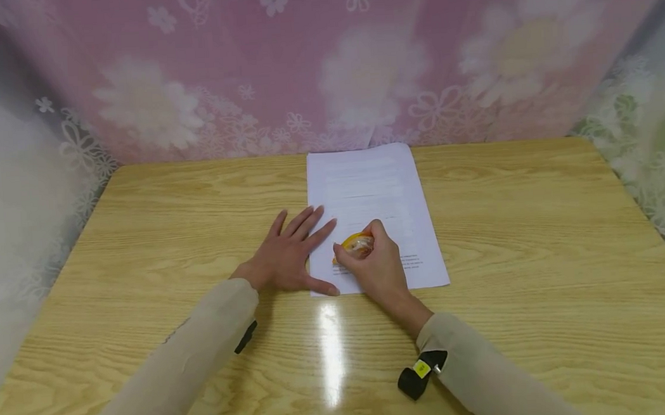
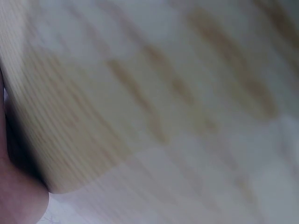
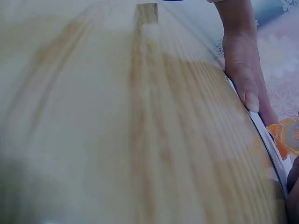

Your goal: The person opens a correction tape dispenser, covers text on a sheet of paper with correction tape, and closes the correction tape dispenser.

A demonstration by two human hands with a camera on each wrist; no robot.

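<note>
A sheet of paper (image 1: 359, 180) lies on the table, with dark printed lines near its bottom edge and fainter, whitish rows higher up. My right hand (image 1: 384, 271) pinches an orange, clear-sided correction tape dispenser (image 1: 359, 246) between thumb and fingers. Its tip is down at the left end of the printed lines. With fingers spread, my left hand (image 1: 287, 258) rests across the paper's left edge, thumb at the lower left corner. The right wrist view shows the dispenser's orange tip (image 3: 279, 140) close to the left thumb (image 3: 251, 100). Only a bit of the left hand (image 2: 21, 198) appears in the left wrist view.
The wooden table (image 1: 539, 220) shows a bright light reflection in front of the paper. A pink flowered curtain (image 1: 278, 65) hangs along the table's back edge, and pale flowered cloth (image 1: 17, 188) lines the sides. A black strap device (image 1: 417, 377) sits at the right wrist.
</note>
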